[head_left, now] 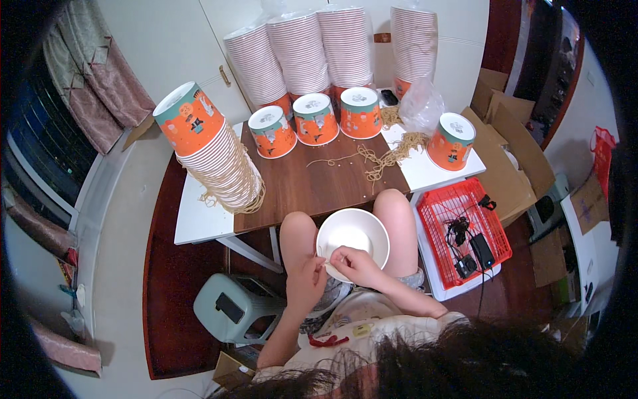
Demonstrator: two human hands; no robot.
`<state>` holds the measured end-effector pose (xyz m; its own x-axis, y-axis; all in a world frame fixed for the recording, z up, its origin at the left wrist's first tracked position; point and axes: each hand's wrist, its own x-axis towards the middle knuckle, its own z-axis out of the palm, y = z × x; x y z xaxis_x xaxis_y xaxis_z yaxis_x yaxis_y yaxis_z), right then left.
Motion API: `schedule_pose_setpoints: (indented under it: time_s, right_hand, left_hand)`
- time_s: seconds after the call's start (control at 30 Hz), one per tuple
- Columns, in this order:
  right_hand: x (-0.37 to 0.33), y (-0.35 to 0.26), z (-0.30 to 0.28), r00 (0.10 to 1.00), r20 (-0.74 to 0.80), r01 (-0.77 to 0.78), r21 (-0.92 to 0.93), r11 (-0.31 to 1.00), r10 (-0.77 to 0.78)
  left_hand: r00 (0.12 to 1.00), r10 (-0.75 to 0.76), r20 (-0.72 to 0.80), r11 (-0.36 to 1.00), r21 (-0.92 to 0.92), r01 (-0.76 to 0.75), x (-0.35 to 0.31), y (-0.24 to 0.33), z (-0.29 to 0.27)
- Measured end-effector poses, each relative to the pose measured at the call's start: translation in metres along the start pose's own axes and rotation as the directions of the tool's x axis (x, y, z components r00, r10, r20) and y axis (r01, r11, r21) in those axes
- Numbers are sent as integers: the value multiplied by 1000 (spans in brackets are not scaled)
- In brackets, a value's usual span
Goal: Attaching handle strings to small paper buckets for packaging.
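Note:
A white-lined paper bucket (352,229) rests mouth up in my lap, between my knees. At its near left rim my left hand (307,284) is closed in a pinch. My right hand (357,266) reaches over the near rim, its fingertips also pinched, close to the left ones. What the fingertips hold is too small to make out. On the table ahead lie loose tan cords (375,159). To the left leans a stack of orange and green paper buckets (193,123), upside down, with many cords hanging around its lower part.
Three upturned buckets (316,123) stand along the table (292,183), and a single bucket (452,143) stands at its right. Tall wrapped bucket stacks (296,53) rise behind. A red basket (458,199) with chargers sits to my right, a green stool (232,309) to my left.

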<state>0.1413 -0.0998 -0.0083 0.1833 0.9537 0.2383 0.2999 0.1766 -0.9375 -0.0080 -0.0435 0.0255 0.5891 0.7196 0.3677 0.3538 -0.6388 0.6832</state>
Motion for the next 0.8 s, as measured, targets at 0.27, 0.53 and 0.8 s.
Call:
schedule_pose_setpoints:
  time_s: [0.27,0.53,0.8]
  right_hand:
    - [0,-1,5,1000,-1,-12,53,999,12]
    - [-2,-5,6,1000,-24,8,35,999,-7]
    - [-4,-7,7,1000,-17,20,9,1000,-20]
  left_hand:
    - [993,113,-46,991,79,-109,-4,4,-2]
    - [995,99,-34,988,126,-94,-7,13,-6]
    - [985,158,-67,981,120,-150,-13,10,-7]
